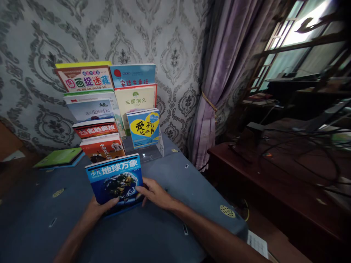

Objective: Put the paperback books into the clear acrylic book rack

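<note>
A blue book (115,184) with a globe on its cover stands nearly upright, front toward me, between my two hands. My left hand (102,207) grips its lower left edge, thumb across the cover. On its right edge, my right hand (154,191) has the thumb on the front and the fingers partly behind. Just beyond it is a red-orange book (103,149), its lower part hidden. Several more books rise in tiers on a clear display rack (161,144), among them a blue-and-yellow book (144,128) and a cream book (135,101).
A green book (59,156) lies flat on the blue tablecloth (175,233) at the left. Patterned wallpaper (175,44) is behind the rack, with a tied purple curtain (208,109) beside it. At the right, a dark red cabinet (263,179) carries tangled cables (290,142).
</note>
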`<move>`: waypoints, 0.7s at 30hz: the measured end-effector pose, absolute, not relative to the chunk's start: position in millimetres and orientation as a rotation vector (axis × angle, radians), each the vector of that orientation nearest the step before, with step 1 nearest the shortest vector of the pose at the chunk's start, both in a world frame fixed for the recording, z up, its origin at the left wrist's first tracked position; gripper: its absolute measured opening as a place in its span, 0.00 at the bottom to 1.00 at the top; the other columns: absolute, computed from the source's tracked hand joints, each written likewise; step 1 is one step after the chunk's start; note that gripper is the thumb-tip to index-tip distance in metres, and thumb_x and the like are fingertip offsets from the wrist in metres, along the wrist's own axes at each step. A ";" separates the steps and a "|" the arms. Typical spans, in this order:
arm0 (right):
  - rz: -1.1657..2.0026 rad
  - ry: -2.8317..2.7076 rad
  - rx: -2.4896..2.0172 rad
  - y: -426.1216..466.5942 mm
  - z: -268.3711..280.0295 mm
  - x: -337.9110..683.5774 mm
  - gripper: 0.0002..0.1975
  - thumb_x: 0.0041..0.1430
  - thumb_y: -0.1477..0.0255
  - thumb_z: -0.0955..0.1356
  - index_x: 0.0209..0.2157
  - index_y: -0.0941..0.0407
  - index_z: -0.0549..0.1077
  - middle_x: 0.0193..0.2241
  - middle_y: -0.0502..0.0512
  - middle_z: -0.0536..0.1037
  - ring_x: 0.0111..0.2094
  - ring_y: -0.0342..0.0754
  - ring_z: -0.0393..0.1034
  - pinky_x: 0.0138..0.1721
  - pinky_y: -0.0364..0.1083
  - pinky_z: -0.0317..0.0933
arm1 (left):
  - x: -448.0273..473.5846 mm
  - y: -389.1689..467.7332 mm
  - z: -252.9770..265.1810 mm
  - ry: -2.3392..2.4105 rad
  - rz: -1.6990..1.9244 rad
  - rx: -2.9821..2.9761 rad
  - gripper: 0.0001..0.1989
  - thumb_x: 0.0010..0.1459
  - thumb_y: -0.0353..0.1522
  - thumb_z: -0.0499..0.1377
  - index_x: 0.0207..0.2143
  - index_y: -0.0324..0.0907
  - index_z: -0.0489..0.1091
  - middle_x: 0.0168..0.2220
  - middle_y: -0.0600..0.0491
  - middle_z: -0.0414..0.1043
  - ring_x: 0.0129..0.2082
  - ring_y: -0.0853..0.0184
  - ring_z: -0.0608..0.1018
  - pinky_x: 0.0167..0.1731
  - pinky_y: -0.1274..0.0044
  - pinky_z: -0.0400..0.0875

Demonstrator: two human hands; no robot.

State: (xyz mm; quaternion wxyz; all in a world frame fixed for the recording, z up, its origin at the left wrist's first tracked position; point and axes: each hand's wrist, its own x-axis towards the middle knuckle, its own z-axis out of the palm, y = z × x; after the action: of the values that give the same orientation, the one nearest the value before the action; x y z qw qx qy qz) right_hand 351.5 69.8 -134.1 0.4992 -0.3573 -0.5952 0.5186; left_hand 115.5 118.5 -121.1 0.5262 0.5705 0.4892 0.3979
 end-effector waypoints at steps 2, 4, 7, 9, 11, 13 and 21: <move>1.342 -1.314 -0.779 71.9 -135.5 356.6 0.25 0.57 0.49 0.71 0.44 0.56 0.75 0.34 0.50 0.76 0.33 0.42 0.72 0.29 0.40 0.72 | 120.2 123.9 -118.9 1.150 0.983 1.317 0.28 0.36 0.46 0.76 0.39 0.44 0.77 0.41 0.48 0.83 0.45 0.50 0.82 0.44 0.67 0.78; 1.379 -1.213 -0.727 71.5 -134.5 366.0 0.24 0.55 0.51 0.73 0.42 0.57 0.76 0.34 0.51 0.79 0.33 0.42 0.75 0.34 0.43 0.73 | 131.5 131.8 -106.4 1.061 0.997 1.241 0.27 0.37 0.52 0.74 0.34 0.44 0.76 0.36 0.49 0.82 0.41 0.52 0.83 0.40 0.69 0.78; 1.354 -1.057 -0.694 65.3 -129.7 386.4 0.21 0.55 0.56 0.75 0.42 0.57 0.77 0.35 0.53 0.81 0.33 0.44 0.78 0.36 0.46 0.75 | 160.8 145.8 -60.3 0.766 1.029 1.287 0.34 0.45 0.63 0.62 0.35 0.42 0.77 0.38 0.46 0.82 0.44 0.53 0.81 0.43 0.68 0.77; 1.311 -0.959 -0.690 59.1 -125.7 401.4 0.19 0.56 0.58 0.76 0.43 0.56 0.77 0.34 0.53 0.82 0.33 0.45 0.79 0.36 0.46 0.75 | 184.0 155.4 -15.9 0.620 1.095 1.456 0.32 0.53 0.61 0.58 0.37 0.42 0.78 0.40 0.46 0.81 0.46 0.54 0.80 0.46 0.68 0.76; 1.262 -0.888 -0.703 53.3 -122.0 415.3 0.18 0.56 0.60 0.76 0.42 0.56 0.78 0.34 0.52 0.82 0.33 0.45 0.79 0.36 0.45 0.76 | 206.6 165.9 28.5 0.609 1.220 1.768 0.23 0.60 0.53 0.59 0.39 0.43 0.77 0.43 0.47 0.80 0.48 0.55 0.78 0.50 0.68 0.73; 1.218 -0.827 -0.720 49.2 -119.0 426.6 0.17 0.55 0.60 0.77 0.42 0.56 0.79 0.33 0.52 0.83 0.33 0.45 0.79 0.36 0.45 0.76 | 227.9 178.7 63.5 0.656 1.214 2.279 0.16 0.63 0.44 0.58 0.44 0.43 0.76 0.46 0.47 0.78 0.48 0.56 0.77 0.52 0.66 0.71; 1.023 -0.595 -0.630 45.9 -111.0 451.5 0.17 0.51 0.63 0.79 0.42 0.50 0.77 0.39 0.48 0.83 0.34 0.47 0.80 0.38 0.51 0.78 | 291.1 231.5 91.1 1.104 0.624 3.438 0.17 0.64 0.34 0.60 0.52 0.36 0.68 0.53 0.39 0.72 0.56 0.50 0.71 0.53 0.64 0.66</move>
State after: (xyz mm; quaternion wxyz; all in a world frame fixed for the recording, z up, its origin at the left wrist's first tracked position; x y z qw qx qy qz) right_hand 451.5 45.9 -111.0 0.7835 -0.2919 -0.2757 0.4742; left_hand 291.1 231.5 91.1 -0.2584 0.9063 0.2910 0.1646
